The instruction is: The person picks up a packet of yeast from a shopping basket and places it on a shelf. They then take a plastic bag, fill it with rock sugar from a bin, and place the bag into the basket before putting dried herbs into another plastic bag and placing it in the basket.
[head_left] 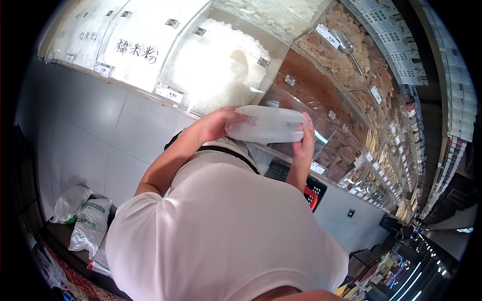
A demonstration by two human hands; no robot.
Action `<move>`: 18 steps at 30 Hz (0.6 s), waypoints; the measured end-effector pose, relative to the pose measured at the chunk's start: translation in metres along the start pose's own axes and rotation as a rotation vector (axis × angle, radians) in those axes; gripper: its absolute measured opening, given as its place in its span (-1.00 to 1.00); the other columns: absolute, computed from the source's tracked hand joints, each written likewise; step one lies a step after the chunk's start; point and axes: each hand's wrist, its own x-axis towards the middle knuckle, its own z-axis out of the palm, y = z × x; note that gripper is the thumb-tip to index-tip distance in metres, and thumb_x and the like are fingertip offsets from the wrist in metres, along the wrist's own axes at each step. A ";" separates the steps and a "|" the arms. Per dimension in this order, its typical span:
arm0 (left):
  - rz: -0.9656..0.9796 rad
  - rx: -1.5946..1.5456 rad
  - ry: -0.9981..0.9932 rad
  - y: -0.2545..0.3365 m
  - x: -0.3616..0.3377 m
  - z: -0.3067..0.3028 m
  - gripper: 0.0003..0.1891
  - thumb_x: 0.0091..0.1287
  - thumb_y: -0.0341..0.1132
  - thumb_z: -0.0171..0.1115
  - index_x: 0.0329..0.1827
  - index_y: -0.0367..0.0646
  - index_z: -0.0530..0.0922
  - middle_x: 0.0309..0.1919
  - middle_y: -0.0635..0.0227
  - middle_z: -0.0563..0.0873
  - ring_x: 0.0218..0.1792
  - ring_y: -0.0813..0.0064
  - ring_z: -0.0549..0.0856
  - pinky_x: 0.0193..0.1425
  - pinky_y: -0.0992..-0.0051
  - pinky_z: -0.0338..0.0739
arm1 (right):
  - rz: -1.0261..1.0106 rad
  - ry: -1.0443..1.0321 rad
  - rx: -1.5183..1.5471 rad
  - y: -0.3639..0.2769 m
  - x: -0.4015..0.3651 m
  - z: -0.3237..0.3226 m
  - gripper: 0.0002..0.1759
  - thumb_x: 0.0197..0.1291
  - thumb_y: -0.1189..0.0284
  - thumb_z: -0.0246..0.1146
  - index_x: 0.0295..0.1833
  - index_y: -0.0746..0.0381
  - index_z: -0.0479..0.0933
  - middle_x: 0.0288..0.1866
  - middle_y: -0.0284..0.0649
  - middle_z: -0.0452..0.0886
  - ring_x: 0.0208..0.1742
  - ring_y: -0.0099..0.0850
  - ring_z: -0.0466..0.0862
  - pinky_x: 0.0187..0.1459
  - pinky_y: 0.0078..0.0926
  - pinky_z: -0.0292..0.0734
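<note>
Left grip (219, 124), right grip (305, 138) hold translucent plastic bag (273, 123); white heap (201, 70) beyond.

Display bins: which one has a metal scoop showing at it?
The bin of pale brown chunks, beyond the right hand and the reddish-brown contents: a metal scoop shows there; I make out none over the reddish-brown.

Plain T-shirt (226, 226), near white with a faint pink cast. Cloth mostly smooth, softly creased by the left shoulder. Left sleeve (133, 215) short, loose. Neckline (271, 283) curved. Left hand (221, 123) and right hand (305, 143) bare. Narrow black band (242, 158) at the waist; strap or waistband, cannot tell. Pale cloth (233, 145) beyond it.
</note>
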 end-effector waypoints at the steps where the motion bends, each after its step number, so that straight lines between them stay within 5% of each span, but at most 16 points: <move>1: -0.022 0.045 -0.026 -0.004 0.004 -0.011 -0.55 0.28 -0.36 0.17 0.22 -0.32 0.42 -0.05 0.26 0.66 0.04 0.40 0.60 0.19 0.50 0.45 | 0.011 0.047 0.003 -0.004 0.002 -0.003 -0.58 0.31 0.53 0.10 0.29 0.28 0.38 0.14 -0.12 0.57 0.15 -0.29 0.57 0.22 -0.32 0.47; 3: -0.069 0.089 -0.054 -0.007 0.007 -0.013 -0.48 0.25 -0.45 0.20 0.31 -0.29 0.36 0.05 0.24 0.61 0.09 0.52 0.56 0.16 0.68 0.43 | -0.012 0.059 0.055 -0.009 0.004 -0.007 -0.56 0.32 0.51 0.10 0.31 0.27 0.37 0.15 -0.11 0.56 0.17 -0.28 0.55 0.24 -0.31 0.45; 7: 0.018 0.053 -0.082 0.007 -0.012 0.027 -0.35 0.21 -0.66 0.10 0.42 -0.08 0.32 0.27 0.32 0.42 0.21 0.58 0.45 0.22 0.65 0.39 | -0.048 0.107 0.123 -0.011 0.009 -0.002 -0.56 0.30 0.54 0.12 0.30 0.29 0.38 0.10 -0.12 0.59 0.08 -0.32 0.60 0.15 -0.35 0.52; 10: 0.005 0.167 -0.044 0.006 -0.008 0.013 -0.42 0.19 -0.69 0.08 0.30 -0.07 0.47 0.24 0.37 0.47 0.19 0.53 0.45 0.22 0.61 0.38 | -0.057 0.127 0.140 -0.009 0.007 0.006 -0.57 0.28 0.57 0.14 0.28 0.31 0.40 0.06 -0.13 0.61 0.03 -0.35 0.63 0.10 -0.39 0.56; 11: 0.024 0.388 -0.028 0.002 -0.002 0.006 -0.50 0.15 -0.71 0.05 0.12 -0.07 0.62 0.08 0.31 0.56 0.05 0.47 0.52 0.12 0.58 0.41 | -0.059 0.130 0.133 -0.009 0.006 0.008 -0.57 0.27 0.57 0.15 0.27 0.31 0.40 0.05 -0.13 0.61 0.03 -0.36 0.63 0.10 -0.39 0.56; 14: 0.424 1.268 0.179 -0.008 0.013 -0.017 -0.54 0.18 -0.65 -0.01 0.09 -0.07 0.62 -0.03 0.26 0.54 -0.07 0.40 0.52 0.06 0.52 0.40 | -0.050 0.039 0.084 -0.011 -0.001 0.012 -0.57 0.27 0.58 0.16 0.26 0.32 0.40 0.06 -0.15 0.61 0.03 -0.39 0.63 0.10 -0.43 0.56; 15: 0.694 1.271 0.282 -0.014 0.020 -0.025 -0.58 0.18 -0.61 0.00 0.07 -0.11 0.60 -0.13 0.21 0.51 -0.20 0.35 0.51 -0.05 0.49 0.42 | -0.046 -0.041 0.050 -0.012 -0.005 0.016 -0.56 0.25 0.61 0.17 0.26 0.34 0.40 0.04 -0.16 0.61 0.01 -0.42 0.63 0.10 -0.48 0.55; 18: 0.735 1.247 0.611 0.007 0.014 -0.008 -0.60 0.21 -0.57 0.01 0.09 -0.12 0.59 -0.10 0.23 0.51 -0.28 0.36 0.53 -0.15 0.48 0.45 | 0.003 -0.116 -0.054 -0.017 -0.015 0.038 -0.55 0.24 0.64 0.18 0.26 0.35 0.39 0.03 -0.17 0.61 -0.01 -0.46 0.64 0.09 -0.53 0.55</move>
